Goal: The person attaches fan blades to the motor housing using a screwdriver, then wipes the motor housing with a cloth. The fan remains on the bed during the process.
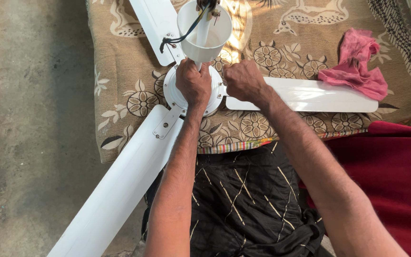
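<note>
White ceiling fan, lying on a brown patterned blanket (120, 90); the landmark for all positions below is the fan's round motor housing (172, 90). Down rod (200, 35): white, rising from the housing's centre toward the camera, passing through a white cup-shaped canopy (215, 33) that sits just above the housing; black wire (181, 35) trails out of the canopy on the side away from the person. Left hand (192, 83): directly on top of the housing, fingers wrapped tight around the base of the rod. Right hand (243, 81): just beside the housing's right edge, fingers curled together at the rim where a blade joins; whether it pinches anything there cannot be told. Blades, three: one blade (319, 95) running right from the housing; one long blade (115, 190) running down-left from it, past the blanket's edge and over the concrete floor (29, 119), fixed by a white bracket (167, 123) with screws; one short-seen blade (155, 24) running up-left. Pink cloth (357, 66): crumpled, well to the right of the housing, touching the far end of the right-hand blade. Black fabric with gold lines (243, 195): below the housing, between the forearms. Red cloth (396, 162): lower right of the housing.
</note>
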